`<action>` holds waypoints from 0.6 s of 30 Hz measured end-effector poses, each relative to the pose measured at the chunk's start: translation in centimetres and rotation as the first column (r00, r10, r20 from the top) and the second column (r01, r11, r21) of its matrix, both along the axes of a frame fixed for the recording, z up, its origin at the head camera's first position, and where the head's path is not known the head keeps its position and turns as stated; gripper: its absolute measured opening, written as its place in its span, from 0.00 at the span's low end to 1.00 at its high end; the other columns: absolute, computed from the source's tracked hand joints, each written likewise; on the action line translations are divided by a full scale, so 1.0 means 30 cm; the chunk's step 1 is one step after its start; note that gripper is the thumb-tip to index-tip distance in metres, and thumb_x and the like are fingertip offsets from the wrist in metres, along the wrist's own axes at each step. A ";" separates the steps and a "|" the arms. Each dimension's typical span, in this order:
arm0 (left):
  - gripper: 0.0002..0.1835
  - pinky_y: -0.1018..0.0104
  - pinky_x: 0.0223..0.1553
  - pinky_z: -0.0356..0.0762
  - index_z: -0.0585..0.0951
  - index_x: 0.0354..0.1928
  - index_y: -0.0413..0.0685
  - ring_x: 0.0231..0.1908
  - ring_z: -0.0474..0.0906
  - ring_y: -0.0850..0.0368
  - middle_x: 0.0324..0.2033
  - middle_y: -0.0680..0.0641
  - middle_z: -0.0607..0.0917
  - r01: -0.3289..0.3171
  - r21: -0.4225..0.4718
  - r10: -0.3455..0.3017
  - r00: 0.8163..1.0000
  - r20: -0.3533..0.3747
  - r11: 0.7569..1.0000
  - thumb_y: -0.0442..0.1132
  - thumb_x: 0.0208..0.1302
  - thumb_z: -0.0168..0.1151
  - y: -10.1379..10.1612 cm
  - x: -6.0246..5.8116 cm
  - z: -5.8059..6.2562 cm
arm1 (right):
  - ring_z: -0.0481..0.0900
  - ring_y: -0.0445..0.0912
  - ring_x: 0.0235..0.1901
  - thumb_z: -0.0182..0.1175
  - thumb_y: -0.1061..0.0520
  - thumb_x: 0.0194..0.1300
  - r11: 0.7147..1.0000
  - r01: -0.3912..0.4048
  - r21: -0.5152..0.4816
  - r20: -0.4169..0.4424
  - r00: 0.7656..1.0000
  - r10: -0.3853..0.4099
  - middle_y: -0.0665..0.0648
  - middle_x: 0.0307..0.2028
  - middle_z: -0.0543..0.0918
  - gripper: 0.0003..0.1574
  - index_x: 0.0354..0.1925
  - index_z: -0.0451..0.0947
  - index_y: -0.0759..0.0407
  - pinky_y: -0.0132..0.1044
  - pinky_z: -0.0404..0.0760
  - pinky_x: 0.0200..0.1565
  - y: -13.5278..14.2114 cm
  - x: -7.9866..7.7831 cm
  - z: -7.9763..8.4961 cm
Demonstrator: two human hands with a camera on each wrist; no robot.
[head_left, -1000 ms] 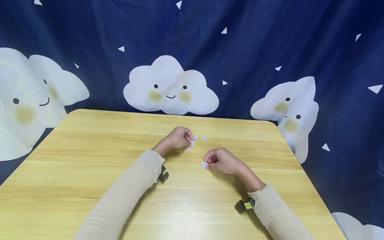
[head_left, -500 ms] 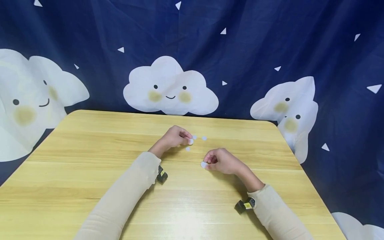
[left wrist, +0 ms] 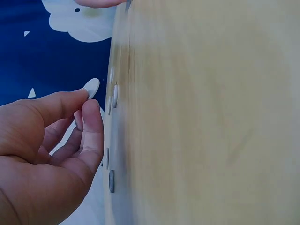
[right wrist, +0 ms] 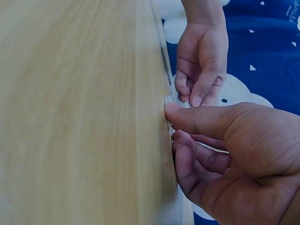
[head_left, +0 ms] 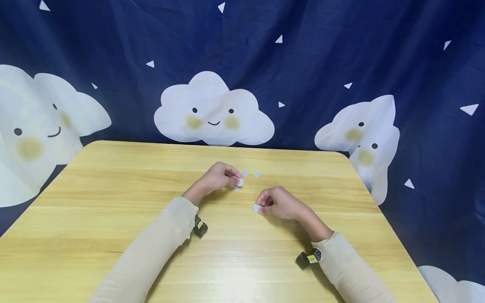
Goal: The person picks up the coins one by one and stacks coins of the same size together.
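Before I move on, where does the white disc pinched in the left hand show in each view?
Head: the white disc sits near centre, slightly below mid-height.
Left wrist: the disc is left of centre, slightly above mid-height.
Right wrist: unsure; a pale sliver at the fingertips of the left hand, right of centre, may be it.
Shared landmark: the left hand, in all three.

Navy curtain [head_left: 250,38] — smiling white clouds [head_left: 214,97] — behind wood-grained table [head_left: 60,235].

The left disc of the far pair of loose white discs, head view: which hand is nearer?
Left. The left hand, pinching another disc, is just left of the pair's left disc; the right hand is farther off, to the right and nearer the camera.
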State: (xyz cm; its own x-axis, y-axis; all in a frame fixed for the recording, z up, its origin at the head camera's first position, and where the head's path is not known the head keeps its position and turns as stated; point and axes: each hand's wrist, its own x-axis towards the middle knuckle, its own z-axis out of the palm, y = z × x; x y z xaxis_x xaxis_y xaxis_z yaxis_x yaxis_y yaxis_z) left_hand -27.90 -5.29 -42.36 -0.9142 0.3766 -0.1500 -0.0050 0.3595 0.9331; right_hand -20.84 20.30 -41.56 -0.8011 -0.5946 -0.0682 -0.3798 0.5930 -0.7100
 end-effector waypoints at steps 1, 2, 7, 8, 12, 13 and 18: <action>0.07 0.67 0.35 0.77 0.88 0.42 0.42 0.36 0.79 0.56 0.36 0.46 0.87 0.004 0.002 -0.004 1.000 0.000 1.000 0.28 0.64 0.67 0.000 0.005 0.001 | 0.79 0.42 0.33 0.72 0.63 0.63 1.000 -0.001 0.001 0.001 1.000 0.001 0.49 0.32 0.83 0.07 0.39 0.84 0.59 0.33 0.81 0.39 0.000 0.000 0.000; 0.07 0.67 0.36 0.78 0.88 0.43 0.41 0.36 0.80 0.56 0.37 0.45 0.87 0.009 0.004 -0.009 1.000 -0.002 1.000 0.28 0.64 0.66 0.001 0.010 0.002 | 0.79 0.42 0.33 0.72 0.63 0.62 1.000 -0.002 0.001 0.000 1.000 0.002 0.49 0.32 0.83 0.07 0.39 0.84 0.59 0.33 0.81 0.39 0.000 -0.001 -0.001; 0.09 0.67 0.34 0.76 0.87 0.43 0.41 0.36 0.80 0.56 0.38 0.45 0.87 0.043 0.004 -0.043 0.999 -0.007 0.999 0.26 0.63 0.63 0.009 0.036 0.012 | 0.79 0.42 0.33 0.73 0.63 0.62 1.000 0.002 0.006 -0.005 1.000 -0.002 0.48 0.31 0.83 0.07 0.39 0.84 0.59 0.33 0.81 0.40 -0.001 -0.003 -0.006; 0.09 0.67 0.33 0.76 0.87 0.43 0.41 0.35 0.80 0.56 0.38 0.45 0.87 0.054 0.005 -0.054 0.999 0.000 0.999 0.26 0.63 0.63 0.011 0.041 0.013 | 0.79 0.42 0.33 0.72 0.63 0.62 1.000 0.002 0.007 -0.006 1.000 -0.002 0.48 0.31 0.83 0.07 0.39 0.84 0.58 0.33 0.81 0.40 -0.001 -0.004 -0.007; 0.08 0.66 0.34 0.79 0.87 0.43 0.39 0.35 0.81 0.55 0.38 0.44 0.88 0.100 0.029 -0.102 0.994 0.045 0.995 0.27 0.66 0.63 0.023 0.055 0.010 | 0.79 0.41 0.33 0.72 0.62 0.62 1.000 -0.001 0.007 -0.010 1.000 0.001 0.47 0.31 0.83 0.07 0.39 0.84 0.58 0.33 0.81 0.40 -0.001 -0.005 -0.009; 0.07 0.66 0.35 0.81 0.86 0.44 0.38 0.35 0.82 0.55 0.38 0.44 0.88 0.112 0.039 -0.114 0.992 0.057 0.993 0.27 0.66 0.63 0.027 0.058 0.010 | 0.79 0.41 0.33 0.72 0.62 0.62 1.000 -0.003 0.005 -0.011 1.000 0.003 0.48 0.32 0.83 0.07 0.39 0.84 0.58 0.33 0.81 0.40 -0.001 -0.006 -0.008; 0.08 0.63 0.41 0.85 0.86 0.44 0.34 0.37 0.85 0.53 0.38 0.42 0.88 0.147 0.078 -0.155 0.983 0.096 0.986 0.25 0.65 0.63 0.045 0.079 0.020 | 0.79 0.41 0.33 0.73 0.62 0.62 1.000 -0.007 -0.001 -0.011 1.000 0.007 0.48 0.31 0.84 0.07 0.39 0.84 0.59 0.33 0.81 0.40 0.001 -0.005 -0.004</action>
